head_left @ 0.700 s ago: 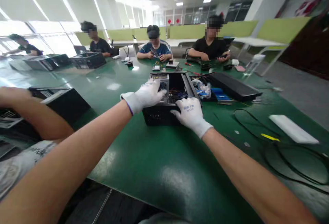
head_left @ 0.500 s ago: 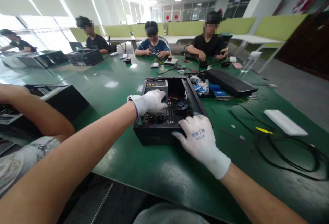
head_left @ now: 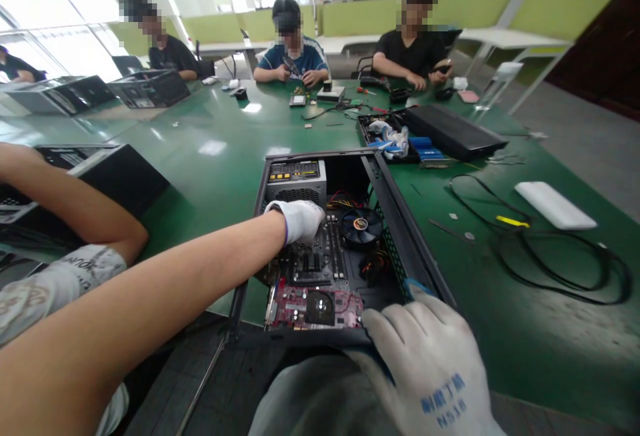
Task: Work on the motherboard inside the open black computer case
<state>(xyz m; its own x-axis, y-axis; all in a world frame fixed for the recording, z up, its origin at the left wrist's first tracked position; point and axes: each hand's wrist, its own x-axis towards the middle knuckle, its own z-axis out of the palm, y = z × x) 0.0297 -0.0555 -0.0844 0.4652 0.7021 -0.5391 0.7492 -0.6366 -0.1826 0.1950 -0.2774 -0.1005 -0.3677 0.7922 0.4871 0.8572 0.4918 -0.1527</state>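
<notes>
The computer case [head_left: 413, 229] sits at the near edge of the table [head_left: 225, 196] with its uncovered side up, so I can look straight down at the parts; its near end reaches past the edge toward the lap [head_left: 317, 396], probably to bring the inside within easy reach, though my feed doesn't show whether the lap bears any weight. My right hand [head_left: 430, 363] has its grip curled over the near right corner, fingers inside the rim and thumb outside, which I take as steadying the frame. My left hand [head_left: 304, 221] is down inside, over the circuit board [head_left: 325, 259], between the metal power box [head_left: 296, 186] and the round fan [head_left: 361, 226]; its fingertips are hidden behind the glove, so I cannot say whether that grip is wide, narrow or holding something. The red card [head_left: 320, 307] lies nearest the lap, beyond the left wrist. Further out on my right, a white block [head_left: 555, 205] and a cable with a yellow tag [head_left: 513, 221] lie well apart from the frame, and beyond its far right corner crumpled gloves [head_left: 393, 139] sit in a black tray beside a black cover [head_left: 453, 131]. On the left, another person's forearm [head_left: 85, 199] rests by a second case [head_left: 125, 179].
</notes>
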